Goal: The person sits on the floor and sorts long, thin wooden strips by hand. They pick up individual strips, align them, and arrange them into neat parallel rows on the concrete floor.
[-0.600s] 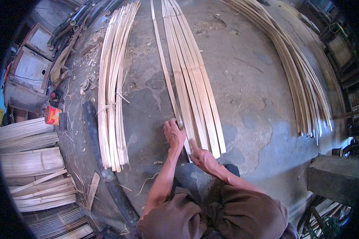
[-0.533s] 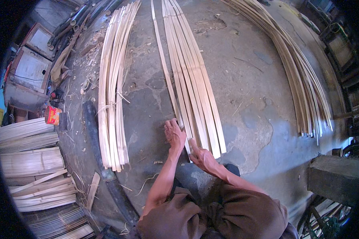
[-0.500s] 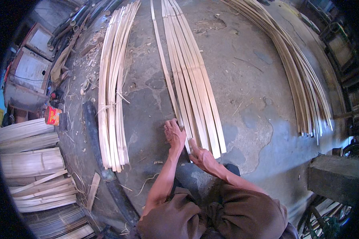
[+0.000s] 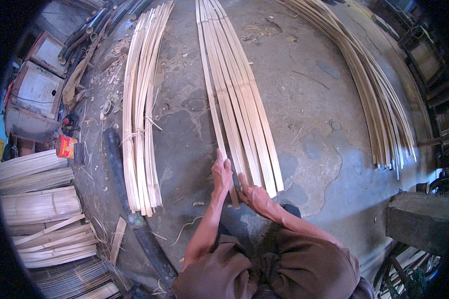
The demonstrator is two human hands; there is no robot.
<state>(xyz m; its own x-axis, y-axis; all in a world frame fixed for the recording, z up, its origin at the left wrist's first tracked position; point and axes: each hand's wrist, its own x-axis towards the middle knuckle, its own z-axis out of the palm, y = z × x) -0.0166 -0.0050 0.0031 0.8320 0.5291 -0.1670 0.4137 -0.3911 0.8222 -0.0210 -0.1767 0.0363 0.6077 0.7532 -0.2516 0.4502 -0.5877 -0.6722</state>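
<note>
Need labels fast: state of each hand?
Left hand: partly curled at the leftmost middle strip; grip cannot be told.
Right hand: partly curled near the ends of the middle strips; grip cannot be told.

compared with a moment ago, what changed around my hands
The loose, pale, flat bamboo strip swung right at its far end, toward the row of pale, flat bamboo strips. The left hand drew its fingers rightward. The right hand and the tied, pale bamboo bundle stayed put.
</note>
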